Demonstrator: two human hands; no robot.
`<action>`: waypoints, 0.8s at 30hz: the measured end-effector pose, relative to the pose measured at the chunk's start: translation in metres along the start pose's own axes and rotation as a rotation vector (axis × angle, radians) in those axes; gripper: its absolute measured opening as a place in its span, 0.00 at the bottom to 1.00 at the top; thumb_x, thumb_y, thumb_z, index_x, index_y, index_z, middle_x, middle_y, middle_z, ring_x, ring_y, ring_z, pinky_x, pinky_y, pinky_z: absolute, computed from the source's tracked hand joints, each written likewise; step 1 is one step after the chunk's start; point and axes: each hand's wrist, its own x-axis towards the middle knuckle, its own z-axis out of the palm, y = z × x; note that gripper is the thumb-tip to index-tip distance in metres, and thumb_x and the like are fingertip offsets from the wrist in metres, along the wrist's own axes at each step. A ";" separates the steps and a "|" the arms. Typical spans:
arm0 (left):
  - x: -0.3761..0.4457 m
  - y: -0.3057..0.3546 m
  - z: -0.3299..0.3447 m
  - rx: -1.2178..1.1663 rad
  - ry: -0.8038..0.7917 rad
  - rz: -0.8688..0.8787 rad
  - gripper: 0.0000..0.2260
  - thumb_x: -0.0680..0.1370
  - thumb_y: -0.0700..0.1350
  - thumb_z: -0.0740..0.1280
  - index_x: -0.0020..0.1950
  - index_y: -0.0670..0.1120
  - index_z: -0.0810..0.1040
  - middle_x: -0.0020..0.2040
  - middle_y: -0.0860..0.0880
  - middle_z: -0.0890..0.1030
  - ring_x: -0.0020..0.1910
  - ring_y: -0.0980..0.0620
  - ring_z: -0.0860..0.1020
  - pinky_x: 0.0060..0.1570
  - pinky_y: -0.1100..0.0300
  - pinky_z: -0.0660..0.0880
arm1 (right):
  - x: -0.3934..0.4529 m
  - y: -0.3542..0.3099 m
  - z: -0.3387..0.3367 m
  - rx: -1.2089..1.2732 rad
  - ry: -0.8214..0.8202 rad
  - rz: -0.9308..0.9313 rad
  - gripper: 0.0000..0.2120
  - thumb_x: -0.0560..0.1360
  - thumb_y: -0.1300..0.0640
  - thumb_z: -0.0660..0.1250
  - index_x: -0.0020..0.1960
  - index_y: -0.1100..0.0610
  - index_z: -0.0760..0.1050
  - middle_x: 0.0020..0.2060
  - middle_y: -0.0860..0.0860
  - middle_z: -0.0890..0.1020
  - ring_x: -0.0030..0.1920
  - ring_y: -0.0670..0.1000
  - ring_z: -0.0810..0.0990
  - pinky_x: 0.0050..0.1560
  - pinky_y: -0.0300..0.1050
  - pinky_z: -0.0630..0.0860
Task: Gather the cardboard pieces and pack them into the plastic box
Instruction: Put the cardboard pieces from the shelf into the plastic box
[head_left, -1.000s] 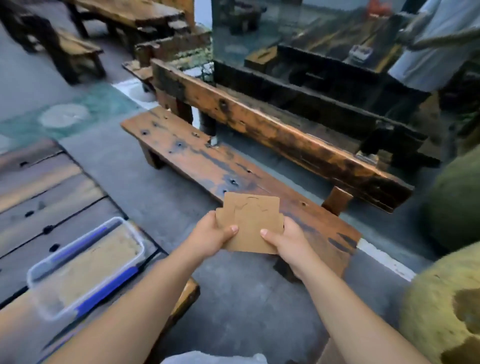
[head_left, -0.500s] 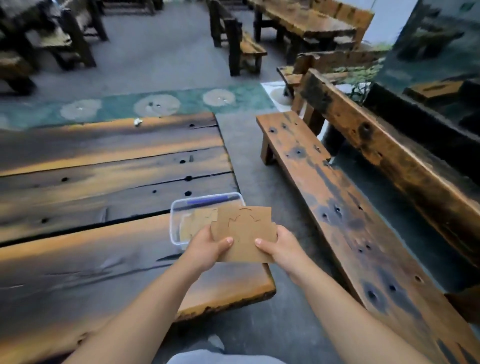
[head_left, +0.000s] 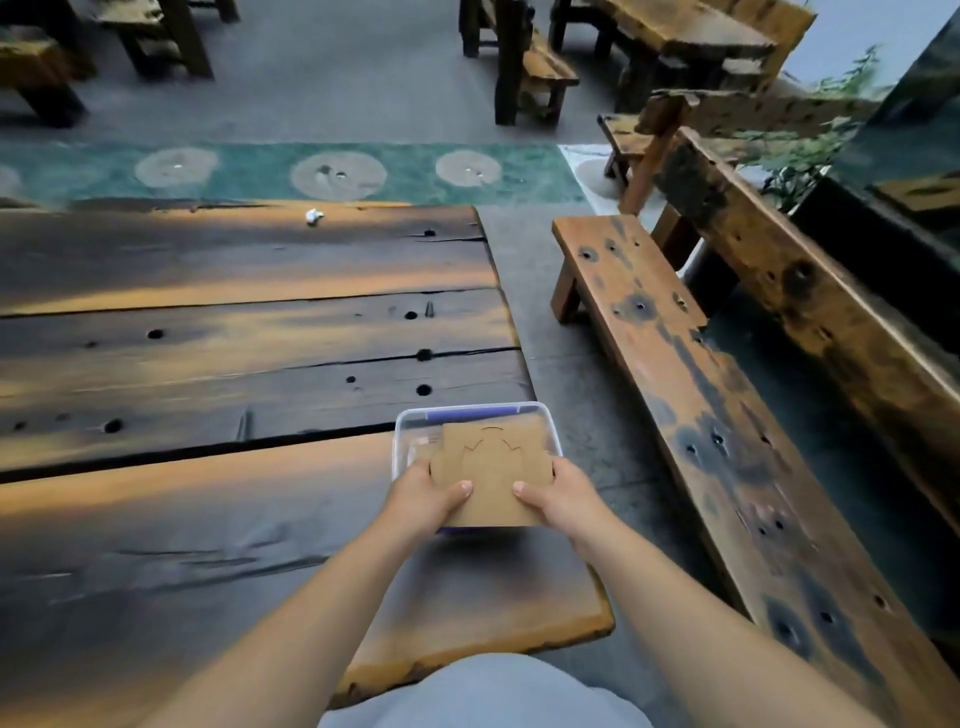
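Left hand: the left hand (head_left: 423, 493) grips the left edge of a cardboard piece (head_left: 491, 475), thumb on top, fingers tucked beneath it.
Right hand: the right hand (head_left: 563, 496) clamps the right edge of the same piece in the same way, thumb on top.
Cardboard piece: a flat brown sheet with a curved shape cut into its surface, held level between both hands, directly over the box; whether it touches the box cannot be told.
Plastic box: a clear plastic box (head_left: 400, 434) with a blue strip along its far side sits just beyond and under the hands; more brown cardboard shows inside it.
Table: the box rests near the right edge of a dark plank table (head_left: 234, 364), which spreads to the left of the hands.
Bench: a worn wooden bench (head_left: 675, 374) runs to the right of the right hand, across a strip of grey floor.
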 end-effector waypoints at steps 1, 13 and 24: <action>0.005 -0.001 0.001 0.012 0.007 -0.008 0.20 0.72 0.48 0.73 0.62 0.47 0.74 0.56 0.47 0.81 0.53 0.47 0.79 0.57 0.52 0.76 | 0.004 0.000 0.002 -0.010 0.006 0.007 0.19 0.72 0.61 0.73 0.62 0.57 0.77 0.54 0.53 0.83 0.54 0.54 0.82 0.60 0.54 0.77; 0.053 0.004 0.016 0.192 0.068 -0.111 0.25 0.70 0.54 0.73 0.63 0.48 0.71 0.57 0.48 0.80 0.48 0.50 0.76 0.46 0.58 0.72 | 0.057 0.004 0.007 -0.145 0.004 0.074 0.34 0.73 0.58 0.71 0.73 0.49 0.59 0.61 0.52 0.77 0.60 0.56 0.76 0.61 0.56 0.76; 0.083 -0.001 0.031 0.364 0.091 -0.217 0.26 0.69 0.54 0.74 0.60 0.44 0.71 0.57 0.45 0.79 0.54 0.45 0.78 0.48 0.57 0.73 | 0.096 0.015 0.015 -0.339 -0.027 0.103 0.35 0.71 0.56 0.73 0.73 0.50 0.60 0.63 0.53 0.76 0.59 0.56 0.77 0.62 0.55 0.74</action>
